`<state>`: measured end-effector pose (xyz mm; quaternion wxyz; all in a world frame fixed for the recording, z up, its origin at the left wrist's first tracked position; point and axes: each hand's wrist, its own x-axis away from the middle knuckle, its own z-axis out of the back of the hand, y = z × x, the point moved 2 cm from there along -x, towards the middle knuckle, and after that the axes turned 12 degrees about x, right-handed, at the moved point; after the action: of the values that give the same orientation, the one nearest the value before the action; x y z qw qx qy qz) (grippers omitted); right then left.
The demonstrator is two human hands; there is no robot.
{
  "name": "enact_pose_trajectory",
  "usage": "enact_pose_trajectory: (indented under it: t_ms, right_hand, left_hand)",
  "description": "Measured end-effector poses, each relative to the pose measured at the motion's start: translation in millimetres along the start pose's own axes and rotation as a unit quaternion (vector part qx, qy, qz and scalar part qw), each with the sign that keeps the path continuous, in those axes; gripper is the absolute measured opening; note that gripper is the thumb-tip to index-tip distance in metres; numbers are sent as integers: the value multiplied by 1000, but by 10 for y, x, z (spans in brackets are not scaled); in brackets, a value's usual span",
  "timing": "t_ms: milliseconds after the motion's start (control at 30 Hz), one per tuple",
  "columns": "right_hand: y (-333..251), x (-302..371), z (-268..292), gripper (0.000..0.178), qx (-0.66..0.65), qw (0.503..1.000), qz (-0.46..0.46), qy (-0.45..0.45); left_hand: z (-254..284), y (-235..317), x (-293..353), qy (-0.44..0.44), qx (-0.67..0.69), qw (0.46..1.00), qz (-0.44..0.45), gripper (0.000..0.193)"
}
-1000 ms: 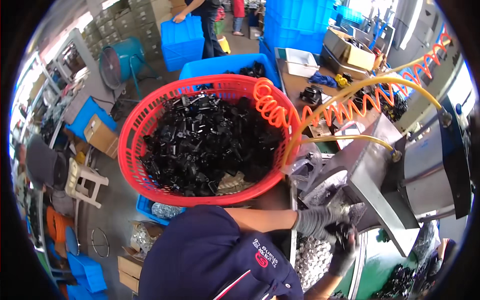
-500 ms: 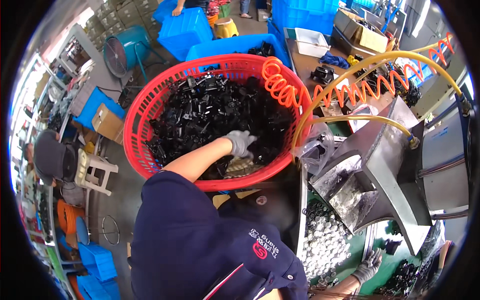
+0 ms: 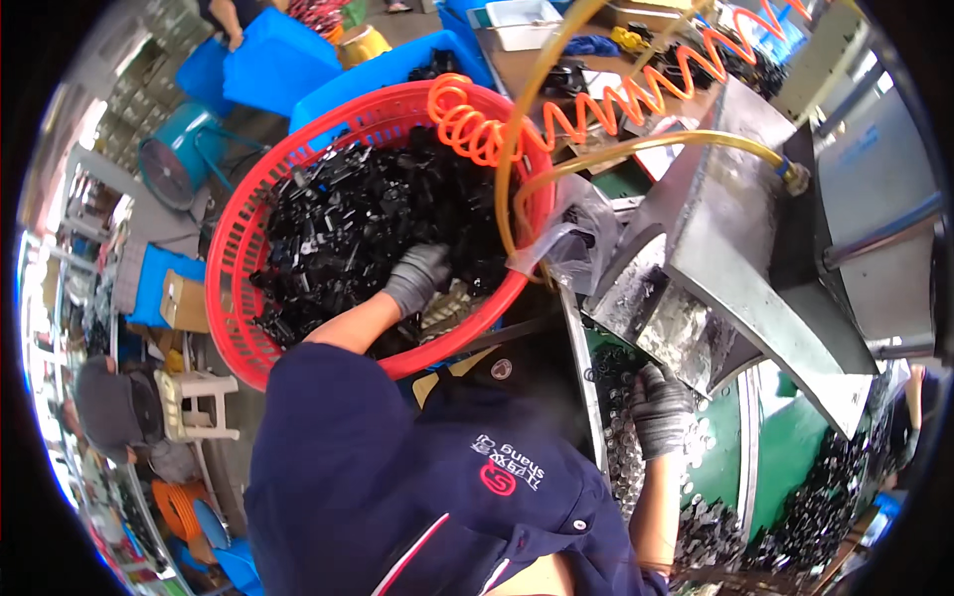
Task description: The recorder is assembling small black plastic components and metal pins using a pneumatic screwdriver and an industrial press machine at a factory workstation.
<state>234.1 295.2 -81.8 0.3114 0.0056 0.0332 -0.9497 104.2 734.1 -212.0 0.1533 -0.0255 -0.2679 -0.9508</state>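
My left hand [image 3: 417, 278], in a grey glove, reaches into a red basket [image 3: 231, 298] heaped with black plastic parts [image 3: 348, 214]. Its fingertips are lost among the dark pieces, so their grip is hidden. Beside that wrist lies a pale, crumpled cloth-like item [image 3: 449, 310]. My right hand [image 3: 661, 410], gloved as well, is over small clear round pieces [image 3: 628, 472] on the green worktop [image 3: 723, 452]. Its fingers are bent and close together, and whatever they hold is too small or too hidden to name.
Next to my right hand stands a grey metal machine chute [image 3: 765, 318]. A yellow hose [image 3: 646, 144] and an orange coiled hose [image 3: 586, 119] cross above the basket's right rim, where a clear plastic bag [image 3: 581, 228] hangs. More black parts [image 3: 815, 497] lie at the lower right.
My right hand has moved up and left, from open near a loose black part to bent fingers over the clear pieces. The left hand stays in the basket; the whole view has shifted.
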Motion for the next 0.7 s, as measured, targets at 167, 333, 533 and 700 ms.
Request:
enact_pose_trajectory:
  t_ms: [167, 333, 533, 700]
  right_hand:
    - [-41, -70, 89, 19, 70, 993, 26, -87]
    - [-40, -46, 47, 18, 67, 994, 2, -84]
    - [-71, -62, 52, 18, 80, 994, 21, -67]
    - [-47, -92, 16, 17, 85, 992, 41, -78]
  left_hand:
    - [57, 197, 24, 63, -264, 961, -49, 48]
    - [-165, 121, -139, -25, -287, 957, 47, 48]
    - [-225, -254, 327, -175, -288, 941, -29, 46]
    - [471, 57, 409, 62, 13, 998, 9, 52]
